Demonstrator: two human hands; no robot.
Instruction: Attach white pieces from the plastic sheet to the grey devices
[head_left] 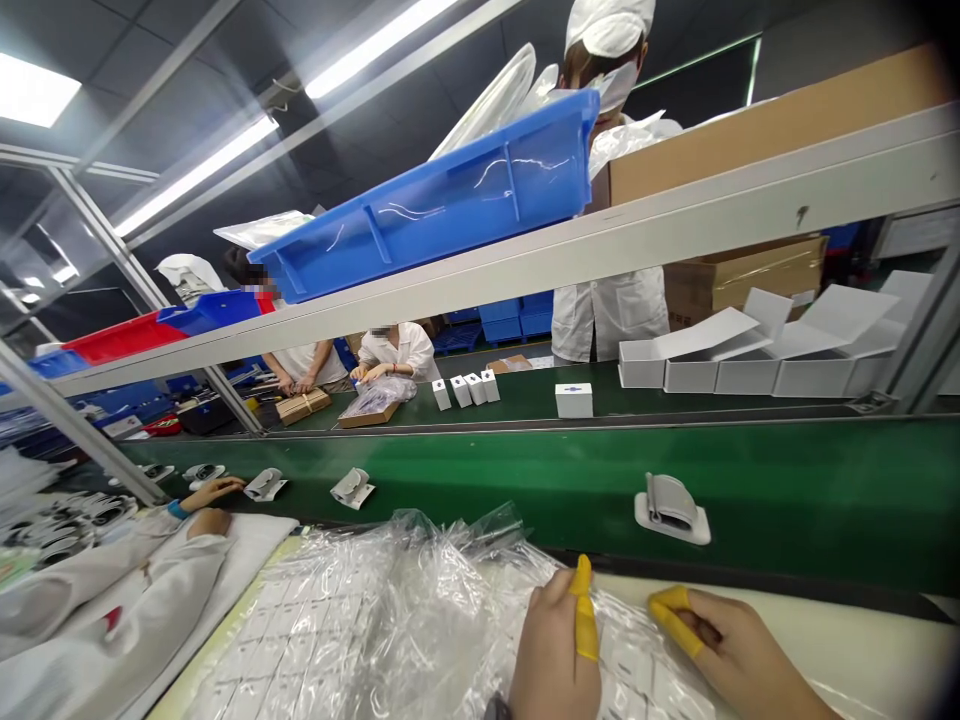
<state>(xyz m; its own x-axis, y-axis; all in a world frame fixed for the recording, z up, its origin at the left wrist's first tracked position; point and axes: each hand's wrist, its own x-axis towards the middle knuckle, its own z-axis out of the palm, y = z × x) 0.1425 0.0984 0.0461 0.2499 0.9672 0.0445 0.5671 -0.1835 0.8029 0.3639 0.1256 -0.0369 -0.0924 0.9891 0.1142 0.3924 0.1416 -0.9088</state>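
Green belt (487,470): crossed mid-frame, carrying a folded gray piece (670,505) right of centre.
Room: ceiling lights (202,170) shone upper left; a blue bin (450,205) sat on the white shelf (450,290).
Clear plastic (442,610): lay bottom centre on a pale worktable (862,645).
Left hand (559,640): bent at the plastic, grip uncertain.
Right hand (720,635): curled lower right, pinch uncertain.
Obscured: glare blurred the plastic's contents; the bottom edge cropped both wrists.
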